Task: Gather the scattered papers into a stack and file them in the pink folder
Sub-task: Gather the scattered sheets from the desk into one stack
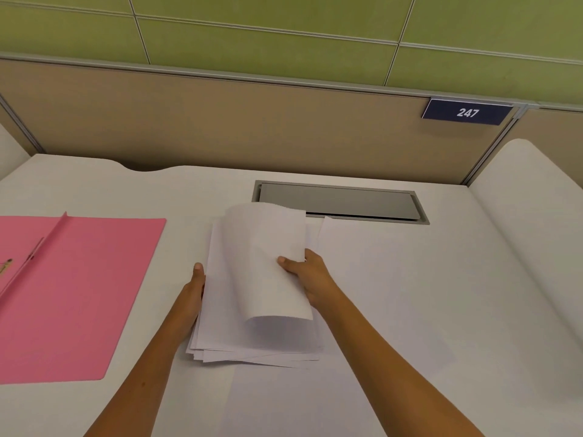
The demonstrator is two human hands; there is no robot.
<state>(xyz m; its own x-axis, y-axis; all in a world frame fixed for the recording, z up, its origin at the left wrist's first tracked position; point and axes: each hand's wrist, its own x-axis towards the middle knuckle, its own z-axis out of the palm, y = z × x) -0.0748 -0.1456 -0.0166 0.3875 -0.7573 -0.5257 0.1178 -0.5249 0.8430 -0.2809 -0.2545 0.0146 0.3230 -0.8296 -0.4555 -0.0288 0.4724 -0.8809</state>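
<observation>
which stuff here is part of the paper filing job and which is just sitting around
Part of the job:
- stack of papers, steadied by the left hand
- curled sheet pinched by the right hand
- loose sheet lying to the right
- pink folder, open on the left

Just there:
- grey cable hatch in the desk
- sign reading 247 on the partition
</observation>
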